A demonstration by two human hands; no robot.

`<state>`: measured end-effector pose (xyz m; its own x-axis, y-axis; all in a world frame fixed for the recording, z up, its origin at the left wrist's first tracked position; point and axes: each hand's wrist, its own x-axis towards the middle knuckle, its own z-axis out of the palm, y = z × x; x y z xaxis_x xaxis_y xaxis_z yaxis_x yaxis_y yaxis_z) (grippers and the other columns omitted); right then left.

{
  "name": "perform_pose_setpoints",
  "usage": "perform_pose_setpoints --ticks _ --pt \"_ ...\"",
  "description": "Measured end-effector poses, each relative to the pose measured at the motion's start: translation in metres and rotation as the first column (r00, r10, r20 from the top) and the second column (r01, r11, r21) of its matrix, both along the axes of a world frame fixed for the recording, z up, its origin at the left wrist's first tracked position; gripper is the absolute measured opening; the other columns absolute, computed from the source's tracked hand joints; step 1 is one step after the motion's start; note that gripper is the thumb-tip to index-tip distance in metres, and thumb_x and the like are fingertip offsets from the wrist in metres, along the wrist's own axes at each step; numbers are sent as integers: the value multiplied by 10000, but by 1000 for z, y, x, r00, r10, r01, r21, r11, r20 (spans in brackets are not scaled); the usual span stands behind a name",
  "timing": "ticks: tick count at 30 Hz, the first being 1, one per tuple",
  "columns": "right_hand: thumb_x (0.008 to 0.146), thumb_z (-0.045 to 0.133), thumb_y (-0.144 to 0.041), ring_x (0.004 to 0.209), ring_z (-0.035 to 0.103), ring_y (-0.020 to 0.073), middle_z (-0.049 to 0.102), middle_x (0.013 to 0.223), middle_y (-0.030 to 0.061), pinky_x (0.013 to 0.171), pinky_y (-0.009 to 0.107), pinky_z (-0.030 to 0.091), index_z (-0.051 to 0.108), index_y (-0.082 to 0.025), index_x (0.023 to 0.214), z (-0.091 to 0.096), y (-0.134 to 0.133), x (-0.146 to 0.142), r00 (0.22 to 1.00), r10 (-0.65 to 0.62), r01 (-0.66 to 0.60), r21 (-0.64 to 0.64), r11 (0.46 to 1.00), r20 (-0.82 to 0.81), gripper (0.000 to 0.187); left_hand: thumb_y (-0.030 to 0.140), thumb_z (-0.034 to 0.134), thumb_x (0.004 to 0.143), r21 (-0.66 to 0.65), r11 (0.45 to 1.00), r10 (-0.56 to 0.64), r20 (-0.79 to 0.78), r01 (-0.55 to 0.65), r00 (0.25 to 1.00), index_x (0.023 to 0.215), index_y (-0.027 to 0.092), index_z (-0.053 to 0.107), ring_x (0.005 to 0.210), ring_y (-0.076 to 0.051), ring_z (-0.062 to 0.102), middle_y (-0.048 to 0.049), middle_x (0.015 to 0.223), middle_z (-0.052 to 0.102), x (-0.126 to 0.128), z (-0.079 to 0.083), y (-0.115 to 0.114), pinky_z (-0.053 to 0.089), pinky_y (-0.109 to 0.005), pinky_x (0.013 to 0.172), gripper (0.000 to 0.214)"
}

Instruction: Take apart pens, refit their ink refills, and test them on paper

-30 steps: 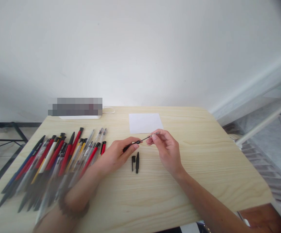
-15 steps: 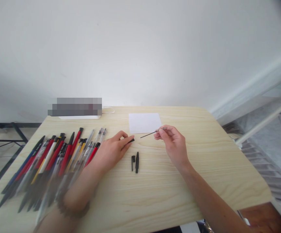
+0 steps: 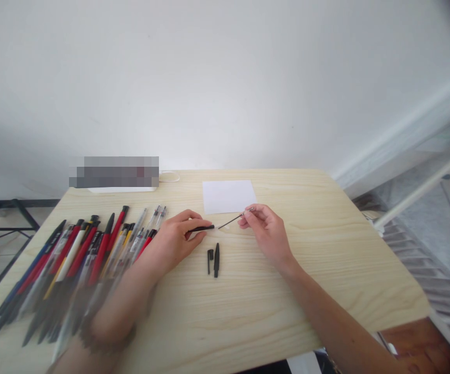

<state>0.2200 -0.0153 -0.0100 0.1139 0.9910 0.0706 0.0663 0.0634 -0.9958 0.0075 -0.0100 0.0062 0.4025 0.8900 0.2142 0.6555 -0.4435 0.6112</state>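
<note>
My left hand (image 3: 178, 239) rests on the wooden table (image 3: 248, 306) and pinches a pen barrel (image 3: 203, 228) with a black grip, its open end pointing right. My right hand (image 3: 266, 234) pinches a thin dark ink refill (image 3: 230, 222) by its far end. The refill's near tip sits at the barrel's opening. Just in front of the hands lie a black pen cap (image 3: 216, 259) and a smaller black end piece (image 3: 209, 259).
A row of several pens (image 3: 88, 249), red, black, blue, white and clear, lies at the left. A white sheet of paper (image 3: 228, 196) lies behind the hands. A white flat object (image 3: 119, 188) sits at the back left edge by the wall.
The refill was drawn out of the barrel and the hands parted. Now the hands have come closer again, and the refill's tip meets the barrel's opening.
</note>
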Motion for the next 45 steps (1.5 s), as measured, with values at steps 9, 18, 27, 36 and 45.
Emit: perform_pose_setpoints --ticks 9,18,27,36,45 --pt "777 606 -349 674 630 131 637 751 23 671 299 529 554 -169 881 -10 2 1 996 -57 57 0 998 -68 214 224 529 801 -99 994 56 23 -53 998 987 194 614 713 -137 603 -22 898 659 0 1 1 508 -255 660 206" --pt "702 677 -328 688 623 119 638 765 6 720 306 518 576 -172 846 -8 10 8 926 -181 173 -54 983 -332 235 212 486 831 60 996 -53 -127 61 990 994 204 603 940 -205 545 -44 974 632 -3 -7 1 442 -360 842 201" --pt "699 673 -311 669 618 116 636 727 4 699 295 516 585 -166 822 -7 17 20 905 -237 229 -66 971 -352 210 244 464 858 116 988 -82 -195 106 977 998 200 612 1001 -221 511 -60 1031 610 11 -9 1 396 -386 889 208" --pt "710 636 -291 618 598 116 616 680 -10 637 289 512 572 -167 781 -6 21 30 933 -227 218 -63 974 -278 157 244 449 876 141 977 -131 -211 163 969 967 202 612 987 -220 506 -61 1005 619 25 -8 5 387 -385 869 192" --pt "721 619 -297 605 598 125 606 669 -9 623 303 512 568 -167 792 -7 20 56 953 -250 253 -3 967 -171 157 221 473 868 153 954 -214 -260 258 942 937 189 623 970 -220 517 -68 993 618 56 1 19 402 -379 836 169"
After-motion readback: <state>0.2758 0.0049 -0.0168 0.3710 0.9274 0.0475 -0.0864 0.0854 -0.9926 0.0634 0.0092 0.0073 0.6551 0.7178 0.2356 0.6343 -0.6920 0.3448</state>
